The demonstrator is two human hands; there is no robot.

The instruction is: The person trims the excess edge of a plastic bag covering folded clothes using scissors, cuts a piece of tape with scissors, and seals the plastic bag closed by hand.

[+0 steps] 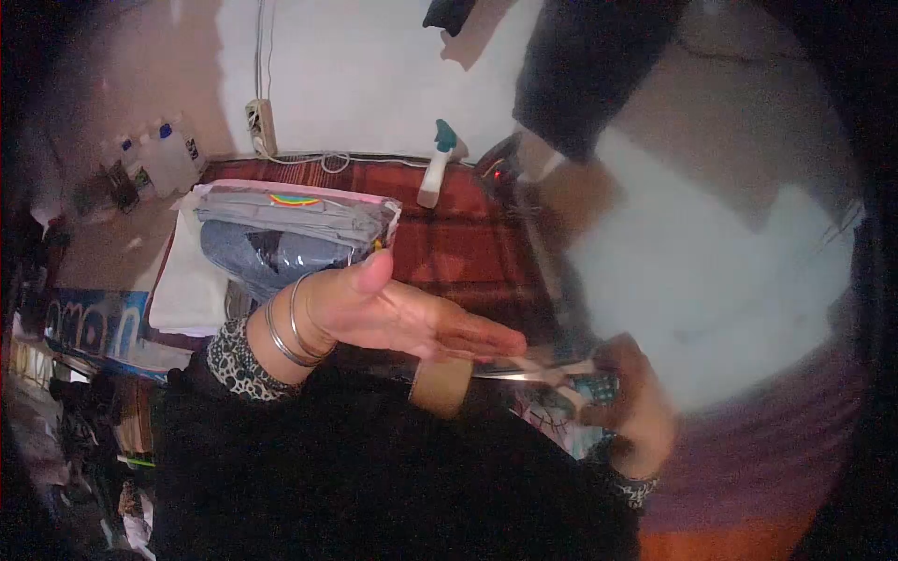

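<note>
My left hand (412,318), with bangles at the wrist, is stretched out with its thumb raised and fingers extended. Just below its fingers is a tan piece (441,383); whether they touch is unclear. My right hand (641,402) is blurred and closed around what look like scissors (559,385), whose shiny blades point toward my left fingertips. Patterned cloth (552,421) shows beneath the scissors. Behind my left hand lies a clear bag of folded grey and blue clothes (290,234).
Another person's dark sleeve (599,75) and blurred hand (575,196) reach in from the top, beside pale fabric (711,299). A spray bottle (436,168) lies on the red plaid cloth (449,234). A power strip (261,128) and clear bottles (168,154) are farther back.
</note>
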